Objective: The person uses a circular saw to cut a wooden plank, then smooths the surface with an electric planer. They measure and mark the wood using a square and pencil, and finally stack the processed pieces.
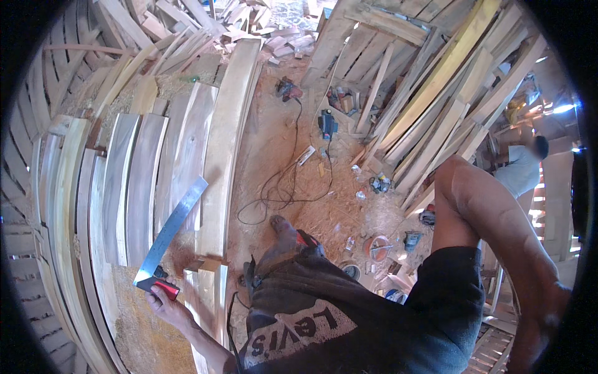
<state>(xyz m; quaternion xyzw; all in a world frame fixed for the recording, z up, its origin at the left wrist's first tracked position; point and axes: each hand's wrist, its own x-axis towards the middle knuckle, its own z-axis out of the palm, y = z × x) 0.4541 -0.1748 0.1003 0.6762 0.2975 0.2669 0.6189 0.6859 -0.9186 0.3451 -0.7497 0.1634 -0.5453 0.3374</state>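
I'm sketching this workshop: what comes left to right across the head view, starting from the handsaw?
Handsaw, red power tool, blue-green power tool, orange round tub, another person's light shirt.

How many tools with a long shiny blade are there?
1: the red-handled, long-bladed tool, gripped in the left hand and slanting over the planks. Others may be hidden.

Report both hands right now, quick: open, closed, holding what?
Left hand: closed around the red-and-black handle of a long metal-bladed tool.
Right hand: not in view, state can't be told.
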